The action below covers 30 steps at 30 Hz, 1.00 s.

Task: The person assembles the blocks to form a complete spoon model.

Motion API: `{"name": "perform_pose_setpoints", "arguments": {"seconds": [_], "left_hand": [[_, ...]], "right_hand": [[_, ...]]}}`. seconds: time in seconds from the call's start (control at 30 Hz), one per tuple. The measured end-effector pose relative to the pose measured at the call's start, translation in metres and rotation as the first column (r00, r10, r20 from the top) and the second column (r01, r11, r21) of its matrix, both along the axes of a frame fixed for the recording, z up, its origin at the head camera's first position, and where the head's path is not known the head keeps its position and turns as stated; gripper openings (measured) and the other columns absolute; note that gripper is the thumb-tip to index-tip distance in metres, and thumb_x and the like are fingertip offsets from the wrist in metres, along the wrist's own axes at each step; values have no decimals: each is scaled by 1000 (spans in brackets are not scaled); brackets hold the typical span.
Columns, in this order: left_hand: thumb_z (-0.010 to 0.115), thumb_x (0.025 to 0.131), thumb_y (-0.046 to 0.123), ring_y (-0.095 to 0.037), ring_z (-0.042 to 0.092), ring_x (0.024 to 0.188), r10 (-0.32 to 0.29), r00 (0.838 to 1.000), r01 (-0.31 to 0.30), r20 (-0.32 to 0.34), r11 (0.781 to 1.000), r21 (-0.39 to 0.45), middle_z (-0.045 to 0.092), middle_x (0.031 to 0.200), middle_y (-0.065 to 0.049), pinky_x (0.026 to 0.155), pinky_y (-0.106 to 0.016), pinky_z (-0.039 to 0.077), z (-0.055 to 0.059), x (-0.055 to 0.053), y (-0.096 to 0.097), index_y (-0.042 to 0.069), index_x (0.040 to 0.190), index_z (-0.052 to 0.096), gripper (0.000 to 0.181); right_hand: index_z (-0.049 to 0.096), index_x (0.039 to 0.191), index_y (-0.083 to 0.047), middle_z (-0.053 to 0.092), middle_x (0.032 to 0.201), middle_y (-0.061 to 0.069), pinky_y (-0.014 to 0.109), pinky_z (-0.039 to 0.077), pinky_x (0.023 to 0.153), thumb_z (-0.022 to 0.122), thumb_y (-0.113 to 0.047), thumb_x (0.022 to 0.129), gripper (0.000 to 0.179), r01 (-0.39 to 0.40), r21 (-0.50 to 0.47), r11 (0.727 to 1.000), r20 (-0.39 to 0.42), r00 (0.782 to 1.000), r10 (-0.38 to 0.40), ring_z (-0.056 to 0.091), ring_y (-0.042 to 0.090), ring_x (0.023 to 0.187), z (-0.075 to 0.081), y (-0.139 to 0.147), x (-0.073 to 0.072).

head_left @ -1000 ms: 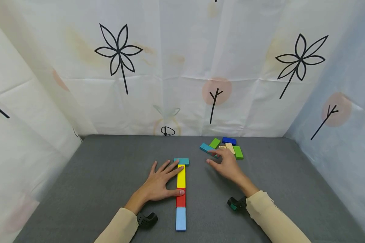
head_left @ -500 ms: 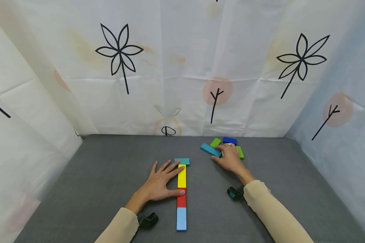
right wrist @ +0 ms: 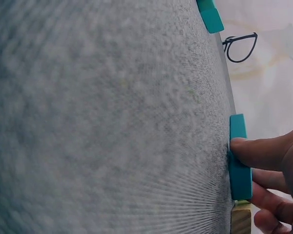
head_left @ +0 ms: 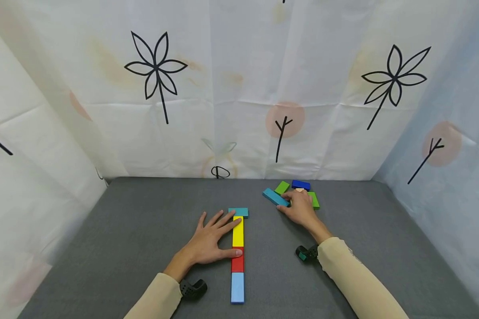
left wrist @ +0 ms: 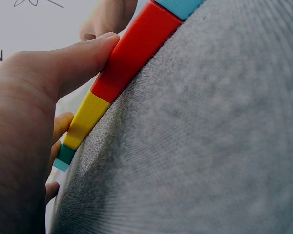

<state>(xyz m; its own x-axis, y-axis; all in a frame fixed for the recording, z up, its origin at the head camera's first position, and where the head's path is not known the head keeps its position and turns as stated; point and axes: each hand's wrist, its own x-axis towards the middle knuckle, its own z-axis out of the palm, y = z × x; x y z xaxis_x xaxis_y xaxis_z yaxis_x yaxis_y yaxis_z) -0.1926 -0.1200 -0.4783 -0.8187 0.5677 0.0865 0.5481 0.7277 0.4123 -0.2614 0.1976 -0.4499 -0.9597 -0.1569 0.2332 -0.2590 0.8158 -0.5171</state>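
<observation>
Block row: light blue, red block and yellow block, all smooth, flat-faced and oblong, are laid end to end; teal block is set crosswise at the far end.
Tablecloth: grey, finely woven texture is seen.
Left hand: fingers spread and straight; red block is touched by the thumb, yellow block by the forefinger.
Right hand: blue block is pinched between thumb and fingers, at the far cluster right of the row.
Cluster: green block and dark blue block are seen behind; grain is shown on a wooden block.
Change, one second: thumb has been brought onto blue block, previously ungripped; row unmoved.
Obscured: pale blocks are mostly covered by the right hand; light blue is cut off in the left wrist view.
</observation>
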Motion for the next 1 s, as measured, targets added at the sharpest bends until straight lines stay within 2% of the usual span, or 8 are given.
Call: {"name": "perform_pose_setpoints", "arguments": {"seconds": [0.17,0.37,0.47,0.73,1.0], "left_hand": [[55,87,77,-30,16,154,-4,1000,4,2,1000,4,19,168,8,115,-70,-6,1,0,0,33,160,34,88],[55,87,77,-30,16,154,3,1000,-3,-6,1000,-7,19,168,7,115,-70,-6,0,-1,0,33,160,33,89],[54,87,78,-30,16,154,2,1000,-3,-11,1000,-8,19,168,7,115,-71,-5,-1,-1,1,33,160,33,88],[54,87,78,-30,16,154,4,1000,-4,-5,1000,-4,19,168,9,115,-71,-6,-2,-2,0,34,160,33,88],[53,87,78,-31,17,154,10,1000,-10,-20,1000,-14,20,168,8,114,-72,-4,-4,-3,1,33,160,34,88]], "right_hand": [[73,117,3,68,115,21,60,32,94,79,-14,89,34,-19,-84,996,6,1000,20,48,45,119,-2,-2,0],[71,120,4,65,115,20,53,45,86,75,-8,92,31,-130,-194,972,0,991,133,57,36,101,2,-16,3],[70,121,4,66,117,20,52,49,87,73,-6,93,30,-193,-221,956,11,980,200,60,35,102,3,-26,1],[71,123,1,63,108,14,44,49,82,72,-9,96,29,-251,-237,939,115,952,284,56,26,91,1,-56,-12],[70,124,2,65,112,15,43,49,86,70,-10,97,29,-322,-226,919,166,917,362,56,25,94,0,-71,-22]]}}
